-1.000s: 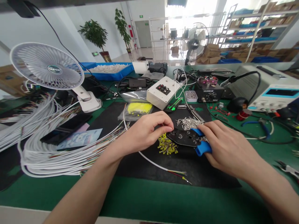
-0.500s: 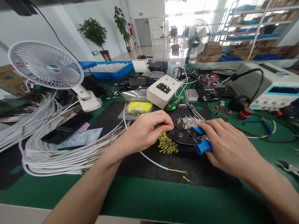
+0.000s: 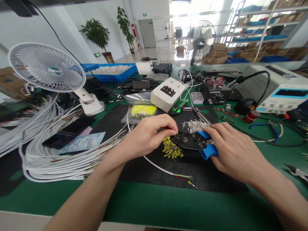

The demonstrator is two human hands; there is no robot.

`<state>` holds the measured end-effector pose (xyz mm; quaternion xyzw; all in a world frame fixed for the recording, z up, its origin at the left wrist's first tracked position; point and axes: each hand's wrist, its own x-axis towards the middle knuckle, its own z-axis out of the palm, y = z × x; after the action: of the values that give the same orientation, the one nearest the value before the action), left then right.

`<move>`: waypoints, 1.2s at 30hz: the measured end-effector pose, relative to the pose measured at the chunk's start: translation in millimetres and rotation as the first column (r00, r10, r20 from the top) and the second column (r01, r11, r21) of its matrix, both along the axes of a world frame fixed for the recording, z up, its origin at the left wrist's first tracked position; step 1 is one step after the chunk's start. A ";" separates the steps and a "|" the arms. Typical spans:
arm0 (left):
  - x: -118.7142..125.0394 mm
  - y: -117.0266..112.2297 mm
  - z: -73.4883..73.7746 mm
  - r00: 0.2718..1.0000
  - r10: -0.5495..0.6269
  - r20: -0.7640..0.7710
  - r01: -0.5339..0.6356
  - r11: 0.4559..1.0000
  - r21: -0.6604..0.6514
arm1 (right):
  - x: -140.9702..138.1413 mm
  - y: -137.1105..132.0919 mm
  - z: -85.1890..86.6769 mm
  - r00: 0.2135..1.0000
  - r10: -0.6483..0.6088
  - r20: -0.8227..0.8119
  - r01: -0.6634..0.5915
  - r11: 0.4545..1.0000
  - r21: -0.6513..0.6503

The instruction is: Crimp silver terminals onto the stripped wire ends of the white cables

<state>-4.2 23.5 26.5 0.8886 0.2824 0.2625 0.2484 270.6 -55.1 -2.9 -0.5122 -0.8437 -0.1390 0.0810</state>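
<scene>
My right hand is wrapped round the blue handles of a crimping tool, whose black head points left over the mat. At the jaws, thumb and forefinger of my left hand are pinched together; whatever they hold is too small or hidden to name. Just below the jaws lies a heap of yellow-sleeved crimp terminals. Behind the tool is a pile of bare metal terminals. A white cable runs out under my left hand, its coloured wires spread near the front, one tipped with a yellow-sleeved terminal.
Bundled white cables cover the left side, beside a phone and a small fan. A bag of yellow sleeves, a switch box and a green-and-black cutter lie behind. Pliers lie far right.
</scene>
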 end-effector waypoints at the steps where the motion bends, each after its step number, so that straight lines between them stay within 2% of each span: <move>1: -0.2 0.3 0.1 1.000 0.000 -0.002 0.000 1.000 0.001 | -0.5 -0.2 0.2 1.000 -0.003 0.002 0.003 1.000 0.002; 7: 1.4 1.3 -0.1 1.000 0.016 0.017 -0.016 1.000 0.002 | -5.9 -1.7 -1.3 1.000 -0.012 0.004 0.012 0.999 -0.044; 10: 2.1 -1.9 2.6 0.979 0.158 0.128 -0.167 0.984 0.067 | -5.6 -1.9 -2.9 0.996 -0.034 -0.083 0.028 0.997 -0.074; 12: 2.2 -7.4 6.1 0.950 0.258 0.175 -0.275 0.958 0.083 | -4.0 -1.4 -2.7 0.973 -0.078 -0.218 0.061 0.995 -0.083; 13: 2.4 -11.2 7.6 0.957 0.254 0.141 -0.264 0.963 0.055 | -3.2 -1.0 -2.0 0.945 -0.107 -0.308 0.082 0.992 -0.094; 14: 3.0 -15.6 8.4 0.979 0.193 0.065 -0.193 0.981 0.003 | -2.5 -0.5 -1.2 0.903 -0.142 -0.407 0.107 0.989 -0.107; 16: 5.8 -25.5 6.5 0.989 -0.063 -0.134 0.045 0.990 -0.134 | -1.6 0.7 0.4 0.777 -0.216 -0.591 0.162 0.976 -0.144; 18: 10.5 -35.0 -1.2 0.915 -0.273 -0.298 0.223 0.956 -0.191 | -1.5 2.1 0.9 0.641 -0.278 -0.715 0.211 0.960 -0.183; 19: 13.2 -39.0 -6.8 0.879 -0.306 -0.365 0.260 0.950 -0.171 | -1.5 2.8 0.6 0.583 -0.302 -0.754 0.226 0.952 -0.206; 22: 19.9 -45.6 -23.6 0.830 -0.281 -0.482 0.275 0.958 -0.084 | -1.9 3.8 -0.9 0.450 -0.382 -0.807 0.209 0.924 -0.320; 25: 23.2 -44.5 -29.3 0.814 -0.288 -0.504 0.282 0.955 -0.090 | -2.1 2.9 0.6 0.364 -0.471 -0.804 0.178 0.882 -0.436; 31: 24.9 -36.8 -16.0 0.858 -0.251 -0.448 0.209 0.968 -0.142 | -3.8 1.9 8.3 0.356 -0.487 -0.797 0.072 0.865 -0.496; 36: 21.9 -40.7 -25.9 0.807 -0.271 -0.525 0.255 0.961 -0.104 | -6.6 2.4 4.6 0.324 -0.504 -0.800 0.077 0.857 -0.509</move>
<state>17.7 -17.2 0.5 0.9530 0.2185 -0.0360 0.2066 264.0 -52.7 1.6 -0.6524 -0.5548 0.3210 0.4044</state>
